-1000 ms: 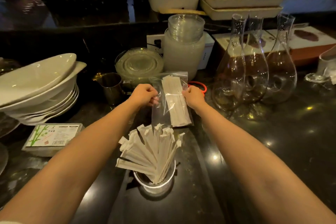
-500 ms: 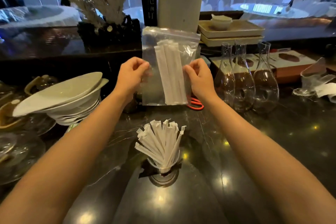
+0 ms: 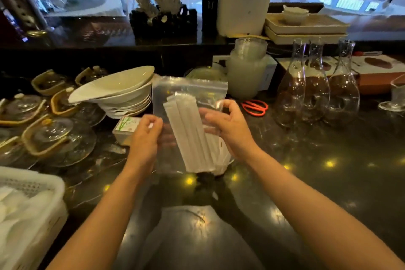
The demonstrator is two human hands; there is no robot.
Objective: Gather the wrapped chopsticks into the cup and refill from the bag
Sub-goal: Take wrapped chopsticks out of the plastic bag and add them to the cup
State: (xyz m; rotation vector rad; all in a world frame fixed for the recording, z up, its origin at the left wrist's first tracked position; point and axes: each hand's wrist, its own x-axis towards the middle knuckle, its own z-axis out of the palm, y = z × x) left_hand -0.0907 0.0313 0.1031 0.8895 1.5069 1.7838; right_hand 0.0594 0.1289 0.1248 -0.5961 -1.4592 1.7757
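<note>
Bag: a clear zip bag point(image 3: 190, 125) is held upright above the bench point(image 3: 328, 171), its sealed-looking strip at 12 o'clock and its bottom edge at 6 o'clock, clear of the bench top.
Left hand: the left hand point(image 3: 145, 136) pinches the bag's left edge between thumb and fingers, closed on the plastic at about mid-height.
Right hand: the right hand point(image 3: 228, 127) grips the right edge a little higher, fingers curled round the plastic — the thumb tip seems to press on the front face.
Wrapped chopsticks: a bundle of wrapped chopsticks point(image 3: 188, 133) stands inside the bag, long axis running from 11 o'clock down to 5 o'clock, lower ends resting in the bottom.
Key relation: the zip strip lies at 12 o'clock from both hands, above them; the right hand looks the nearer of the two to the top corner, so I would guess it goes up to open the mouth.
Cup: mostly hidden behind the bag's lower right corner — only a pale shape shows there, and I cannot say how full it is.
Look: paper sleeves plain white and flat, plastic shiny and slightly creased.
Neighbours: red scissors point(image 3: 255, 106) lie at 2 o'clock from the bag, stacked white bowls point(image 3: 118, 92) at 10 o'clock.
</note>
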